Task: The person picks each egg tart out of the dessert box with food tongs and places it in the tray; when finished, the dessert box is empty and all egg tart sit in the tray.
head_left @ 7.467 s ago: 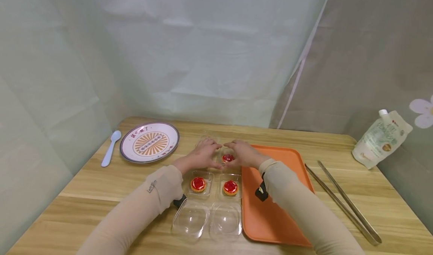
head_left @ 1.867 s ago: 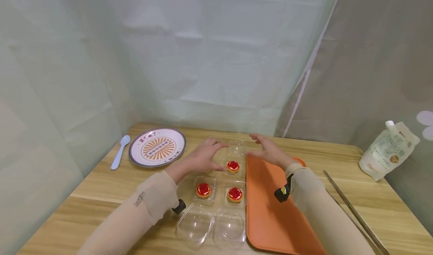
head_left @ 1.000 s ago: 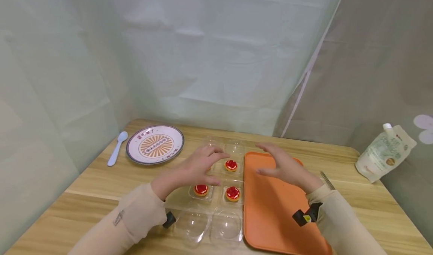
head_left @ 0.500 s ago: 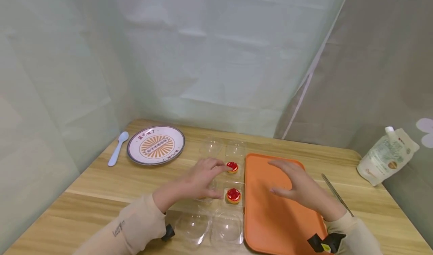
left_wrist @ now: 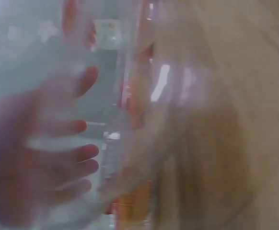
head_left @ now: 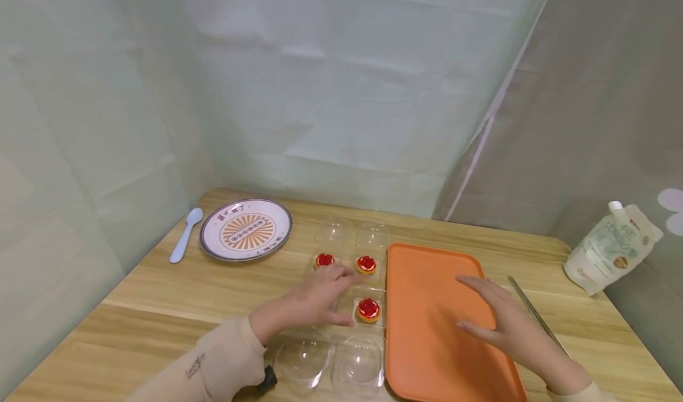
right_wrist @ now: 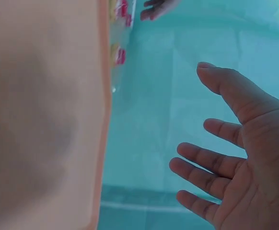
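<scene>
My left hand (head_left: 315, 300) hovers over the near left clear plastic box, fingers loosely bent and holding nothing; it hides what lies in that box. Three red-topped tarts show: a far left tart (head_left: 324, 260), a far right tart (head_left: 366, 264) and a near right tart (head_left: 368, 310), each in a clear box. The near lids (head_left: 356, 360) lie folded toward me, the far lids (head_left: 372, 234) away from me. Over the orange tray (head_left: 427, 307), my right hand (head_left: 504, 319) is spread with nothing in it. The left wrist view looks blurrily through clear plastic at the left fingers (left_wrist: 84, 152).
To the left are a patterned plate (head_left: 246, 230) and a pale blue spoon (head_left: 185, 236). Metal tongs (head_left: 536, 313), partly behind the right arm, lie right of the tray. A spouted pouch (head_left: 610, 248) stands at the far right, near the curtain (head_left: 320, 105).
Both hands were together at the far boxes; they have since parted. The right hand moved right and nearer across the tray, the left nearer over the near left box. The far right lid now lies back.
</scene>
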`<state>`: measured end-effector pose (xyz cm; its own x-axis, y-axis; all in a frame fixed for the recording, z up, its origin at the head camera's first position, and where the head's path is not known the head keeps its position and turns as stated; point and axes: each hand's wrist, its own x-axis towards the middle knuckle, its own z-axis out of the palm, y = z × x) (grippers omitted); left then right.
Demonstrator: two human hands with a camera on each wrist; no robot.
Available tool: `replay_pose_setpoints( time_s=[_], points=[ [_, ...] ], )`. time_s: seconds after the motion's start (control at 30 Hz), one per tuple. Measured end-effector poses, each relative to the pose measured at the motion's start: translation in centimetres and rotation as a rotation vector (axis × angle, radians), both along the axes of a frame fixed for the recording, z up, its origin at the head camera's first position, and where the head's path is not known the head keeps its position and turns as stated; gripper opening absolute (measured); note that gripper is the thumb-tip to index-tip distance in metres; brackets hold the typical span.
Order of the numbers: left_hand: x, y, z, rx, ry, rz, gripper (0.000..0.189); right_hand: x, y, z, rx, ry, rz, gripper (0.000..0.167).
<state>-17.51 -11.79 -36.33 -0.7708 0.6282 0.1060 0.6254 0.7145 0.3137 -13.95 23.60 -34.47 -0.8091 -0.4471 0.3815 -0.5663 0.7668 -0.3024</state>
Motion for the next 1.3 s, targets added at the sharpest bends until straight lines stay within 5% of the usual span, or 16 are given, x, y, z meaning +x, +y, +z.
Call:
replay_pose_setpoints(
  time_s=[0.73,0.93,1.3],
  points=[
    [-1.3,-0.2,-3.0,0.110,-0.024,-0.002,0.079,1.2,6.5,-5.0,-0.156,0.081,-0.157,0.063],
    [-1.7,-0.3,-3.3,0.109,-0.005,-0.015,0.078,1.1,8.0,-5.7,-0.143,0.033,-0.290,0.051],
    [-1.7,-0.4,-3.7,0.110,-0.018,-0.009,0.074,0.6,10.1,-6.8,-0.121,0.056,-0.364,0.050]
  ],
)
